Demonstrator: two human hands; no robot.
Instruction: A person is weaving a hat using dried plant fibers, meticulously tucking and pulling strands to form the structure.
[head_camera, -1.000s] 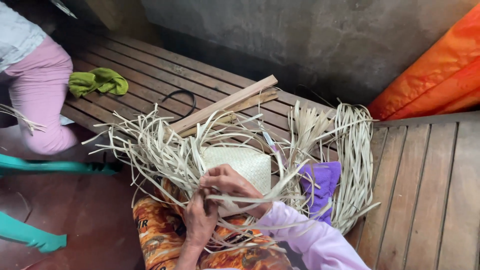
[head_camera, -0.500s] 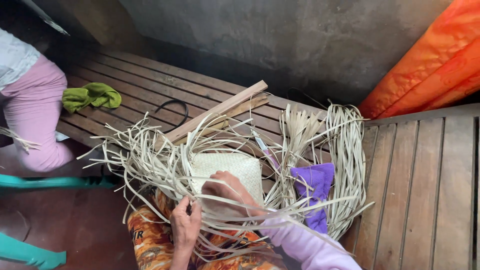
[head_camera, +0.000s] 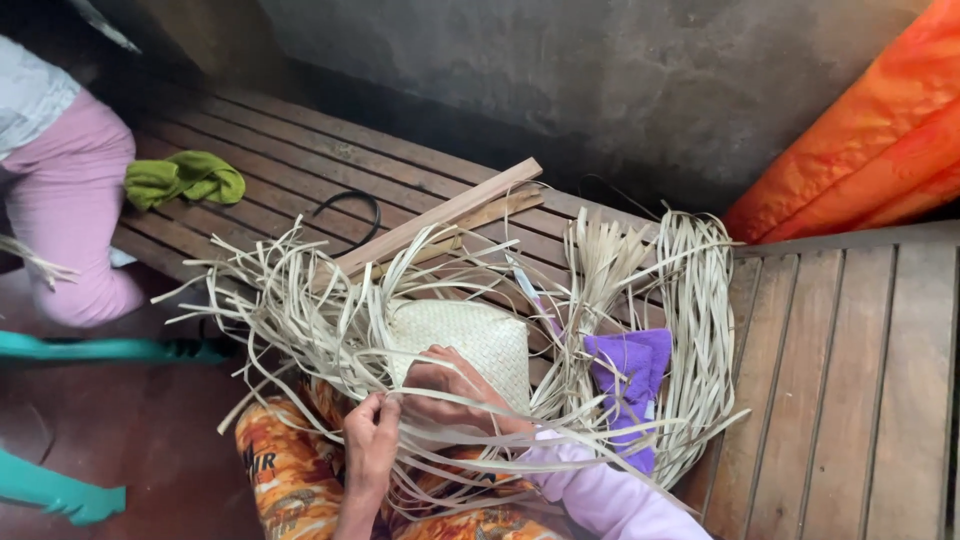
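A pale woven mat piece (head_camera: 470, 340) rests on my lap, with many loose straw strips (head_camera: 300, 310) fanning out from its edges. My left hand (head_camera: 372, 445) pinches a strip at the near edge of the weave. My right hand (head_camera: 455, 390) lies on the weave's lower edge, fingers curled around strips. My right sleeve (head_camera: 610, 500) is lilac. My lap is covered by orange patterned cloth (head_camera: 280, 470).
A bundle of straw strips (head_camera: 690, 330) and a purple cloth (head_camera: 630, 375) lie on the wooden bench (head_camera: 850, 400) to my right. Wooden slats (head_camera: 450, 215), a black cord (head_camera: 350, 205) and a green cloth (head_camera: 185, 178) lie farther off. A person in pink (head_camera: 60, 210) sits at left. Orange fabric (head_camera: 860, 140) hangs at upper right.
The view has shifted slightly. My left hand has slid left along the weave's near edge, and my right hand has stayed on the edge, working the strips.
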